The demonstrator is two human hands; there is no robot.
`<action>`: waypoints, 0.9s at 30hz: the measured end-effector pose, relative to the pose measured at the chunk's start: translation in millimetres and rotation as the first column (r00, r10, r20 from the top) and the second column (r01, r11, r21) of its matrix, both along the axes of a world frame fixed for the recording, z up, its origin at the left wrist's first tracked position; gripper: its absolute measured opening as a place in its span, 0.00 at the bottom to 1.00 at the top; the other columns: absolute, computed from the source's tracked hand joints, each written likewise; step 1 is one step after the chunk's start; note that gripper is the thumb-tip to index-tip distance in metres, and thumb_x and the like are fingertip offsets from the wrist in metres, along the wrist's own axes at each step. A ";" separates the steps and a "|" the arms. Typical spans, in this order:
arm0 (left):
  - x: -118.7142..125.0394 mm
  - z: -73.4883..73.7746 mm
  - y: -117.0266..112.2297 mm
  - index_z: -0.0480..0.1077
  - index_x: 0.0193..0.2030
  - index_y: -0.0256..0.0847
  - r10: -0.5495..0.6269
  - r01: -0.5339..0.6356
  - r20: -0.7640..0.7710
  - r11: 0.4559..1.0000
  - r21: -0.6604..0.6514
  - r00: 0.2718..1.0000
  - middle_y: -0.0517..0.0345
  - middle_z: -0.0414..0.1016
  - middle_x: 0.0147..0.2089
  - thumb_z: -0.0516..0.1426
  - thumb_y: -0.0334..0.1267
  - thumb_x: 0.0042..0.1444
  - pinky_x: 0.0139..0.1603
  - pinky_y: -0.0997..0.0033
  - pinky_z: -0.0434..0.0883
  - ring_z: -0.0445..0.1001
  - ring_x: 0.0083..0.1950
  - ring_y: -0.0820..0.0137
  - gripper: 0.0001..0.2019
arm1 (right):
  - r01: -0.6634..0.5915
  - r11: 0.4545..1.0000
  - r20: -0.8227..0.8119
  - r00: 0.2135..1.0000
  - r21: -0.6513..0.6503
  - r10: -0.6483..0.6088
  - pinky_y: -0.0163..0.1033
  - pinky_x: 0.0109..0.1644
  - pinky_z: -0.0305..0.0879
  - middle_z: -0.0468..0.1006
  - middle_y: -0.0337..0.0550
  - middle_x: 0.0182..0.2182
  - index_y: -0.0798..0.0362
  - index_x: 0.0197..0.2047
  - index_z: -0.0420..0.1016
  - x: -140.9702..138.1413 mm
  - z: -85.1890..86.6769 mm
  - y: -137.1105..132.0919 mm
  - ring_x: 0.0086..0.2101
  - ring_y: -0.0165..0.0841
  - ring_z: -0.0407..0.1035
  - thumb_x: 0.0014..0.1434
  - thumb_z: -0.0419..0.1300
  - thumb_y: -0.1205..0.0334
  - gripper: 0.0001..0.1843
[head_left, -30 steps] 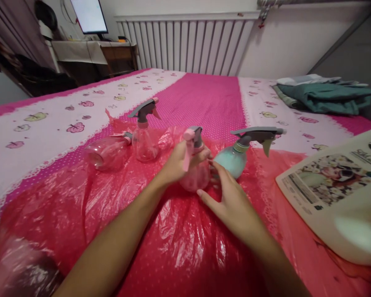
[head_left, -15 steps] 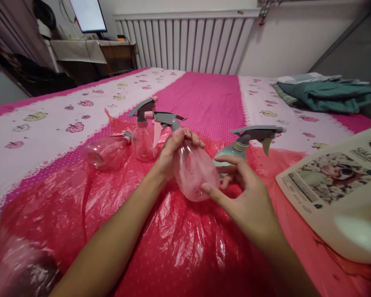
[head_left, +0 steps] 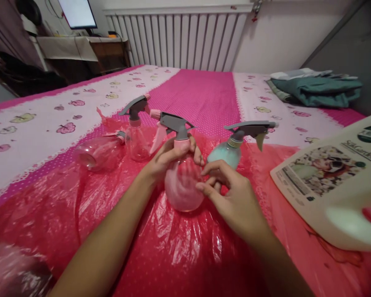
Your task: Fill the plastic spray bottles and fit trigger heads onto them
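Observation:
A clear spray bottle (head_left: 184,192) with a pink collar and a grey trigger head (head_left: 174,122) stands nearly upright in front of me. My left hand (head_left: 174,156) wraps round its neck from the left. At the bottle's right side is my right hand (head_left: 227,187), its fingers bent and apart, the thumb tip overlapping the bottle's edge; whether it touches cannot be made out. Just behind that hand is another spray bottle (head_left: 225,152) with pale green-blue contents. To the left, one clear spray bottle (head_left: 137,142) stands and another (head_left: 95,153) lies on its side.
Red plastic sheeting (head_left: 111,231) covers the near part of the bed (head_left: 204,90). A large cream bottle (head_left: 327,185) with a picture label leans in at the right. Folded green cloth (head_left: 318,90) lies at the back right. Beyond are a radiator (head_left: 179,41) and a desk with a monitor (head_left: 77,14).
The held bottle has swung from tilted to nearly upright, its base moving left and down. My right hand's thumb and fingers have slipped from around its base to its right edge.

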State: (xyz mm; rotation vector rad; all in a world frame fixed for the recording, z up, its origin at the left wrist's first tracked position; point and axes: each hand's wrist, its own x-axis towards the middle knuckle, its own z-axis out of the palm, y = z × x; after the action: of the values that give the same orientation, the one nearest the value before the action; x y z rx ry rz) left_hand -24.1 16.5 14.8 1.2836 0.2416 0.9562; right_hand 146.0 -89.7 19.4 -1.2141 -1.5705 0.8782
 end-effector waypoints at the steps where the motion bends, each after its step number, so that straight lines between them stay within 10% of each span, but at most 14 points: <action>1: 0.2 -1.8 2.0 0.71 0.38 0.41 0.042 -0.039 -0.062 0.998 0.054 0.997 0.57 0.76 0.33 0.66 0.52 0.62 0.43 0.66 0.76 0.79 0.37 0.65 0.17 | -0.004 1.000 0.034 0.999 -0.008 0.004 0.31 0.29 0.60 0.73 0.32 0.25 0.50 0.41 0.75 1.0 -1.7 1.8 0.26 0.27 0.67 0.64 0.63 0.66 0.03; 15: 4.1 -7.7 9.4 0.70 0.40 0.42 0.193 -0.140 -0.176 0.951 0.276 0.965 0.54 0.79 0.37 0.64 0.55 0.64 0.46 0.62 0.76 0.80 0.42 0.63 0.17 | -0.307 0.938 0.261 0.904 -0.158 0.340 0.31 0.30 0.53 0.76 0.31 0.25 0.53 0.35 0.77 -3.9 2.0 -2.5 0.24 0.23 0.64 0.64 0.66 0.73 0.07; 20: 7.5 -7.3 11.1 0.69 0.38 0.42 0.410 -0.386 -0.054 0.889 0.244 0.910 0.59 0.76 0.34 0.64 0.59 0.62 0.50 0.61 0.74 0.79 0.41 0.64 0.21 | -0.421 0.886 0.109 0.889 -0.192 0.446 0.30 0.28 0.54 0.71 0.30 0.22 0.53 0.35 0.77 -2.0 4.9 -5.0 0.23 0.23 0.61 0.64 0.66 0.69 0.05; 27: 6.6 -5.9 11.1 0.69 0.39 0.43 0.421 -0.404 -0.025 0.884 0.233 0.907 0.57 0.77 0.36 0.62 0.62 0.63 0.49 0.61 0.75 0.80 0.42 0.63 0.22 | 0.010 0.998 -0.078 0.997 0.061 -0.005 0.30 0.24 0.51 0.63 0.30 0.21 0.52 0.37 0.76 1.8 3.0 -1.1 0.22 0.24 0.56 0.66 0.63 0.63 0.05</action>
State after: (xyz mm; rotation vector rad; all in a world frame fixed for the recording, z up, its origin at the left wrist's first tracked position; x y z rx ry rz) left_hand -17.5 27.5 8.9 1.5097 0.4931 1.3296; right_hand 147.8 -90.8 22.4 -1.1294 -1.5189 0.8564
